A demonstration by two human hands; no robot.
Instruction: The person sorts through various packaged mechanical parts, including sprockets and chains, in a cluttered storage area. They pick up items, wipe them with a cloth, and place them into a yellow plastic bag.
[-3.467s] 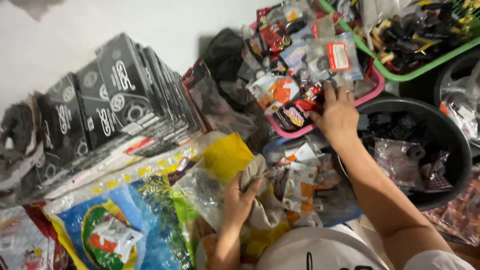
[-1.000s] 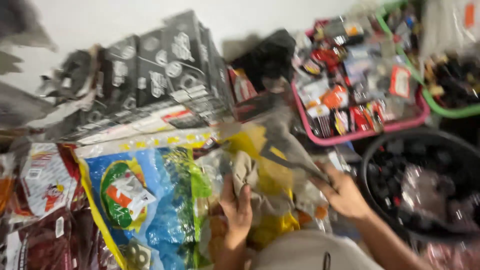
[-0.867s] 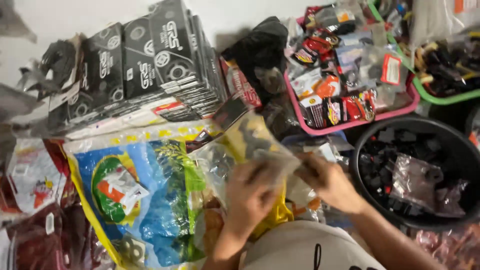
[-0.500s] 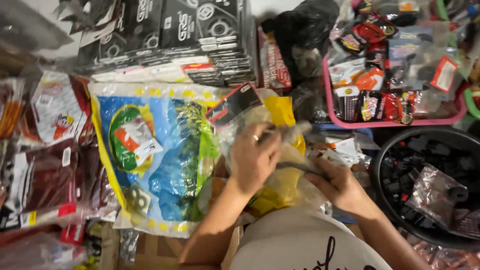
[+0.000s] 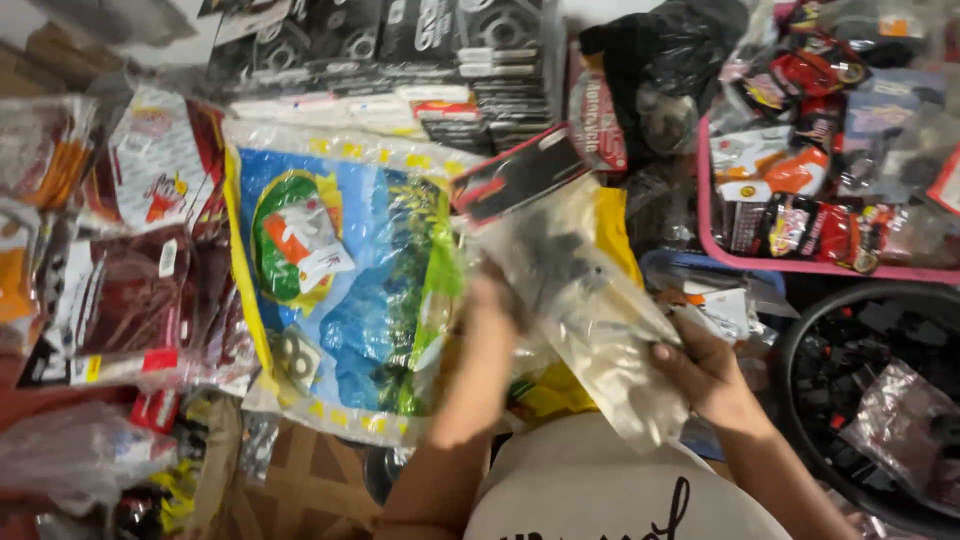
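Observation:
Both my hands hold a clear plastic bag (image 5: pixel 585 300) with small dark parts inside, in front of my chest. My left hand (image 5: pixel 490 320) is blurred and reaches into or against the bag's left side. My right hand (image 5: pixel 700 370) pinches the bag's lower right edge. A yellow bag (image 5: pixel 610 215) lies just behind the clear one. A large blue, green and yellow printed sack (image 5: pixel 340 280) lies flat to the left of my hands.
A stack of black boxes (image 5: pixel 400 50) stands at the back. A pink tray (image 5: pixel 705 205) of packaged parts sits at the right, a black round tub (image 5: pixel 800 340) of dark parts below it. Red and clear packets (image 5: pixel 120 290) crowd the left side.
My right hand has left the pink tray and come to the clear bag. Both hands have lifted the bag, and the view has swung left and down.

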